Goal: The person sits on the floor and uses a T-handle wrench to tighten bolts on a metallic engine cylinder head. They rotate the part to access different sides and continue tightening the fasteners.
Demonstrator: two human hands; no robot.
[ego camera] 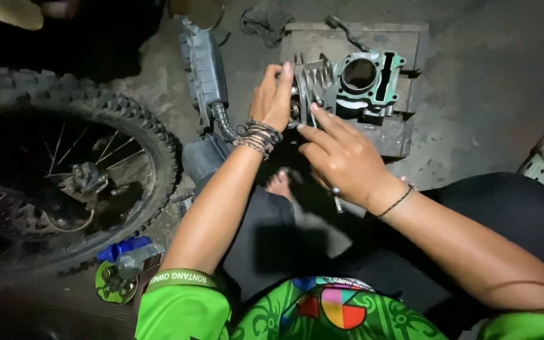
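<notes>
On the wooden block (404, 135) at the top centre of the view sits a finned metal engine cylinder (347, 85), its round bore facing up and a green gasket around its top face. The left hand (273, 97) is closed around the finned left end of the cylinder, fingers curled over the top and thumb underneath, steadying the part. The right hand (341, 154) lies just beside it, index and middle fingers extended toward the lower fins and touching them; whether it pinches anything at the fingertips cannot be told. A small metal bolt (336, 200) shows below the right hand near the palm. Both wrists carry bracelets (258, 137). To the left lies a knobby motorcycle wheel (64, 170) with spokes and a sprocket, well apart from the cylinder. A grey plastic housing with a ribbed hose (206, 75) lies between wheel and block. A blue-capped tool (124, 249) rests near the left elbow.
</notes>
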